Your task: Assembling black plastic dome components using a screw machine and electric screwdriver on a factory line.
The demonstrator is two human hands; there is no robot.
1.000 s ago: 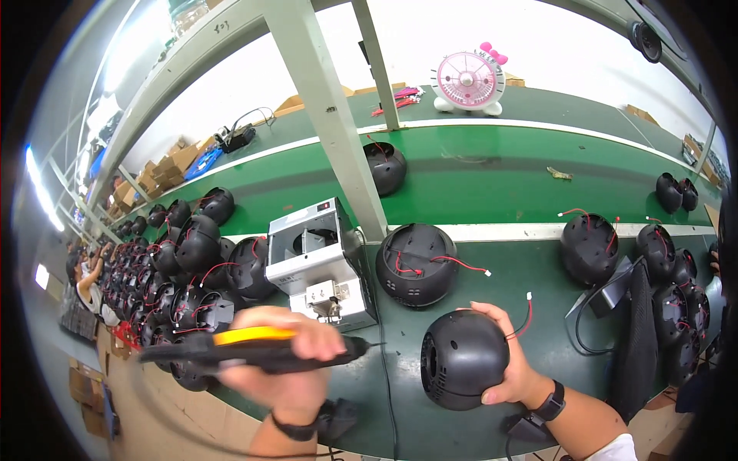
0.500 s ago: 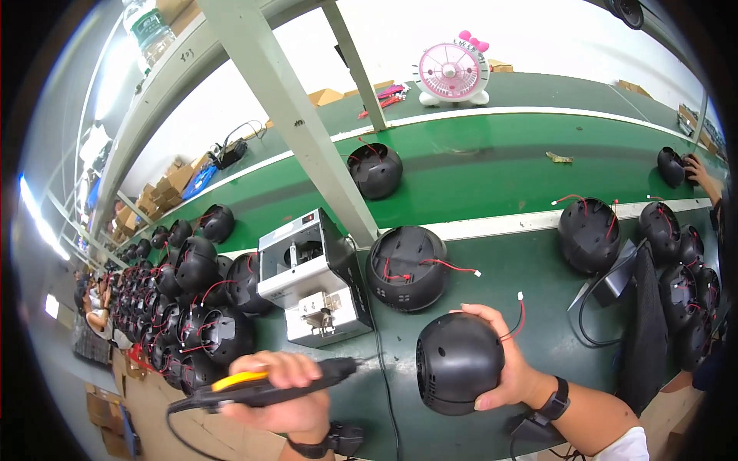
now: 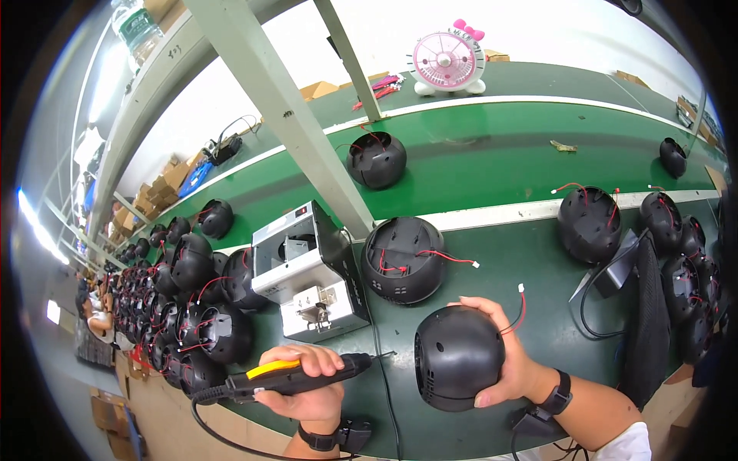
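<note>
My left hand is wrapped round a black electric screwdriver with a yellow lever, its cable trailing down. The thin bit points right, toward a round black plastic housing, and stands apart from it. That housing is gripped at its right side by my right hand, thumb below and fingers behind. Slotted vents show on its left side, and a red wire with a white plug sticks up behind my fingers. Another open black housing with red wires rests on the table beyond.
A grey and black screw feeder stands left of centre, below a metal post. Many black housings are piled at left, with several more at right. A green conveyor runs behind; a pink fan stands beyond it.
My left hand has raised the screwdriver slightly and moved it right, closer to the housing. My right hand stays nearly still. Another person's hand at far right has left a housing on the conveyor.
</note>
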